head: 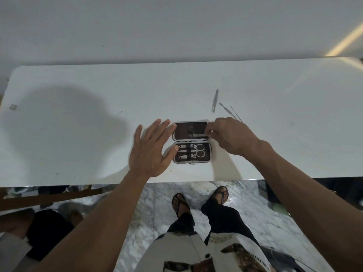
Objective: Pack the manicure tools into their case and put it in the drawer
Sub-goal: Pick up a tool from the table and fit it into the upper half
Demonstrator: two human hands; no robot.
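The manicure case [192,142] lies open on the white table [78,134], dark lining up. Its near half holds two nail clippers [185,152] and small scissors [199,150] under a strap. My left hand [152,152] is spread flat against the case's left side, thumb on the near half's edge. My right hand [228,135] pinches a thin flat metal tool [197,135] and holds it across the far half. Loose on the table beyond lie tweezers [215,100] and two thin metal picks [228,110]. No drawer is in view.
The table's near edge runs just below the case, and a wall stands behind its far edge. Under the table are a marble floor, my legs and sandals, and a wooden bar [49,197] at lower left.
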